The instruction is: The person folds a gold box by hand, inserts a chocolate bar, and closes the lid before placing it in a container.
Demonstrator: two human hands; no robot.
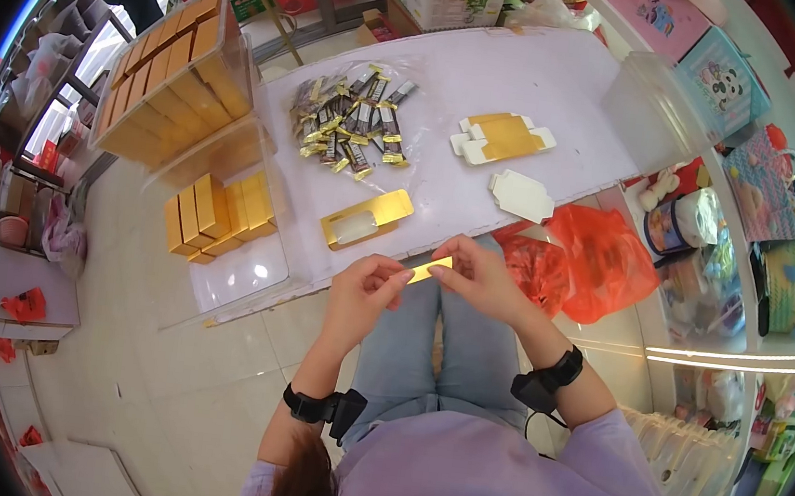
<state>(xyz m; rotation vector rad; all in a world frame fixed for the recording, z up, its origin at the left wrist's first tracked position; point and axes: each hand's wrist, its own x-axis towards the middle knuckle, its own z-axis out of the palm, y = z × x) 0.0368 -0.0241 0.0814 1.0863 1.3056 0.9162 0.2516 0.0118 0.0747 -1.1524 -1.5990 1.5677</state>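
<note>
Between both hands, over my lap at the table's front edge, is a small gold card piece [431, 270]; my fingers hide its ends. My left hand [364, 293] pinches its left end, and my right hand [479, 281] grips the right end. Just beyond my left hand lies a gold box with a clear window [368, 219]. A flattened gold carton with white flaps [504, 137] rests farther back on the right. Nearer the front edge sits a white card blank [522, 196]. Small dark-and-gold wrapped bars [358, 120] are heaped on clear plastic at the back.
At the left, a clear bin [173, 79] holds many orange-gold boxes. Below it, several gold boxes [217, 215] stand in a clear tray. A clear tub [659, 106] stands at the table's right end. Red plastic bags [599, 264] hang beside my right arm, near stocked shelves.
</note>
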